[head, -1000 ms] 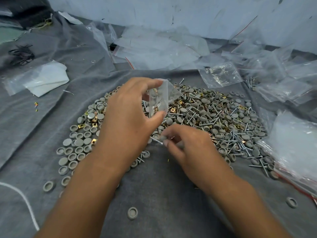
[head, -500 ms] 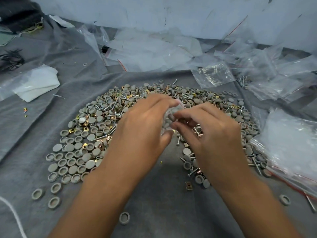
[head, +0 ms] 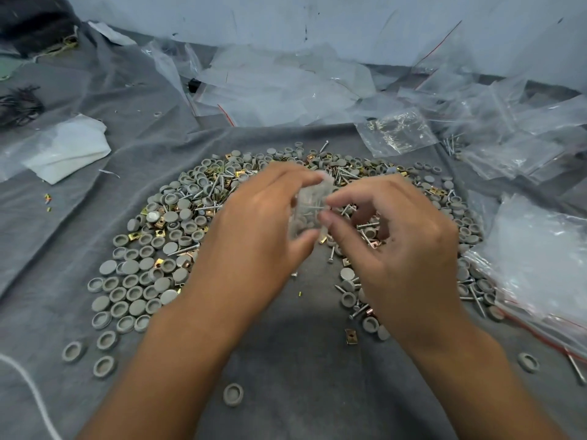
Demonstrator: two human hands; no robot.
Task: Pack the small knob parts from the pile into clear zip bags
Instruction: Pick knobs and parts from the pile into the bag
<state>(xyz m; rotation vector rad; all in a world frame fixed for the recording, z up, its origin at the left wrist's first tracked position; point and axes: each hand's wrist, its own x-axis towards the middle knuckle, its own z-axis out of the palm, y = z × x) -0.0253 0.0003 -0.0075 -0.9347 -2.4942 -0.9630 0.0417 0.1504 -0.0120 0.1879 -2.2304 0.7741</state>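
Note:
A wide pile (head: 165, 236) of grey round knob caps, brass clips and screws lies on the grey cloth. Above its middle, my left hand (head: 254, 236) grips a small clear zip bag (head: 309, 211) between thumb and fingers; screws and grey parts show inside it. My right hand (head: 394, 246) is right beside the bag, its thumb and forefinger pinching at the bag's right edge where a screw lies. Both hands hide the centre of the pile.
Stacks of empty clear zip bags (head: 286, 87) lie at the back, and more bags (head: 540, 265) sit along the right edge. A folded white plastic sheet (head: 66, 147) is at the left. Stray grey caps (head: 233, 394) lie on the cloth (head: 301, 392) near me.
My right hand rose from the near edge of the pile to the bag. My left hand lowered the bag toward the pile's middle, and both hands now meet at it.

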